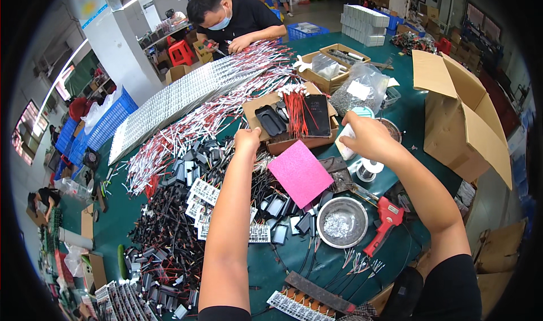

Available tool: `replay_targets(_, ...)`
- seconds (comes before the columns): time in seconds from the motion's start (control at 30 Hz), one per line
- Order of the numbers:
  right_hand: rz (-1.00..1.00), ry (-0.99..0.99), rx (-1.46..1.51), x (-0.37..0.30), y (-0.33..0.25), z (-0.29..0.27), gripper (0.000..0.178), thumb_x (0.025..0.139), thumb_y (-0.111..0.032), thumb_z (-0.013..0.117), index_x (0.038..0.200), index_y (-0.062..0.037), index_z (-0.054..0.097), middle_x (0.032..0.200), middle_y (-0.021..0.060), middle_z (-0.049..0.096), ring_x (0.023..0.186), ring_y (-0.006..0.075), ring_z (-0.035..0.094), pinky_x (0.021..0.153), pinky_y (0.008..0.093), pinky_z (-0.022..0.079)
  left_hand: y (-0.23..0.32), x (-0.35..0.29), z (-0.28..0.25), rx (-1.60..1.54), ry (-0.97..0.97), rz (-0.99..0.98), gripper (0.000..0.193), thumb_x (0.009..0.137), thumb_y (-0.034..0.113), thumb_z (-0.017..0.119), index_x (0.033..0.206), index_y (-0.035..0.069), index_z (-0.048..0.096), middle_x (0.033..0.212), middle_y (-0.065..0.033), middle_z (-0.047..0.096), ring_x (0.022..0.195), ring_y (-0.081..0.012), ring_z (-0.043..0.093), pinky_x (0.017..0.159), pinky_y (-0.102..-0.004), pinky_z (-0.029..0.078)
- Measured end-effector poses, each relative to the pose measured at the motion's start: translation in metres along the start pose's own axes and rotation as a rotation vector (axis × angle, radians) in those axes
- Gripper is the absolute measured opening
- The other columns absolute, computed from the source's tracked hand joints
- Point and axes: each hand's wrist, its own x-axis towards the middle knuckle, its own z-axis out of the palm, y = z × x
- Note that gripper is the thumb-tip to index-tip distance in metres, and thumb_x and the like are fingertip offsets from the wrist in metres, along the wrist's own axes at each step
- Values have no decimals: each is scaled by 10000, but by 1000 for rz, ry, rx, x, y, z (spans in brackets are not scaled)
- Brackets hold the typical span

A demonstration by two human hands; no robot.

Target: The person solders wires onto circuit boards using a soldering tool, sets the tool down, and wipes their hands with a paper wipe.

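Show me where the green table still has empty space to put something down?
Bare green table shows below the round metal bowl, between it and the flat dark strip. A second patch lies beside the big brown cardboard box, near the right hand. The heap of black parts and wires left of the left hand is crowded.

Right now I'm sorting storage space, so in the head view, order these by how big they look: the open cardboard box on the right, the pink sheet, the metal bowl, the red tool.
1. Cardboard box
2. Pink sheet
3. Metal bowl and red tool: too alike to rank; the bowl is rounder, the tool longer.
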Motion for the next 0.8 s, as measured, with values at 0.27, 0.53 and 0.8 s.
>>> replay_targets(0.27, -360, 436, 87, -67, -28, -2, 366, 782, -53, 688, 1104, -25, 516, 1053, 149, 607, 991, 359, 600, 808, 439, 517, 44, -102, -1, 20, 232, 480, 642, 938, 278, 674, 1395, -127, 475, 1234, -206, 629, 1100, -236, 615, 964, -343, 474)
replay_targets(0.53, -839, 575, 234, -163, -83, 34, 300, 618, -101, 771, 859, -51, 598, 943, 111, 615, 825, 291, 644, 696, 391, 536, 16, -328, 5, -965, -591, -23, 644, 1050, 497, 427, 1574, 163, 258, 1398, -146, 540, 1254, -300, 559, 1053, -507, 459)
replay_targets(0.8, -755, 510, 384, -217, -106, 45, 272, 676, -134, 805, 922, -78, 704, 863, 20, 620, 777, 221, 589, 683, 344, 445, -11, -358, -6, -1266, -272, -99, 395, 1092, 318, 419, 1416, 95, 448, 1210, -118, 610, 1107, -238, 621, 976, -475, 541)
